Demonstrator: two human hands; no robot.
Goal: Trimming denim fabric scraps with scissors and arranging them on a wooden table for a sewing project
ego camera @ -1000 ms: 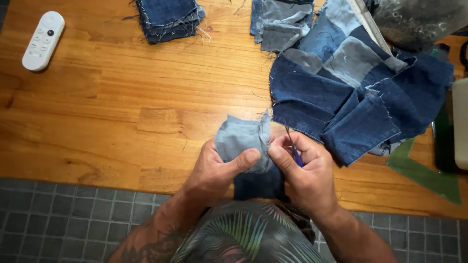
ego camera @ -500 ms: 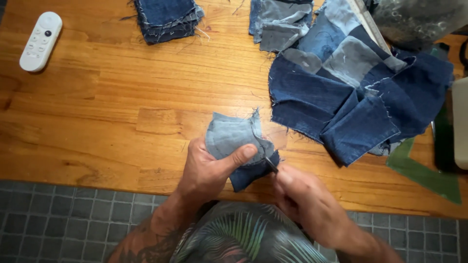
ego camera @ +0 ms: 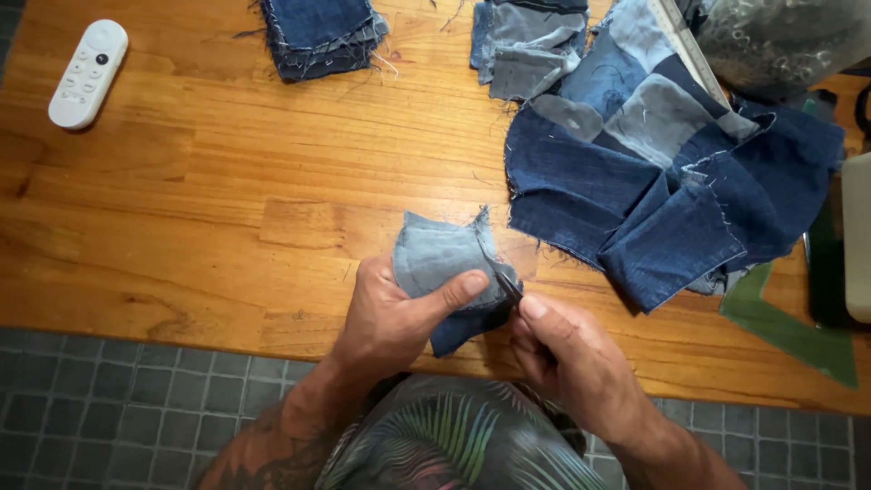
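Right hand (ego camera: pixel 567 363) is back from its pull, pinching a small metal tool (ego camera: pixel 502 279) at the seam of the pale and dark blue denim patch pair (ego camera: pixel 445 272), which the left hand (ego camera: pixel 395 318) keeps clamped at the desk's (ego camera: pixel 181 227) near edge.

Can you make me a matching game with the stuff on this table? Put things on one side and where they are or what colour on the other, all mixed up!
Things:
1. remote control
2. small denim patch
3. big patchwork denim piece
4. stack of dark denim squares

Places or colours:
A. spread out on the right side of the table
B. white, at the far left
C. held in the left hand
D. at the top edge, left of the middle

Pairs: 1-B, 2-C, 3-A, 4-D
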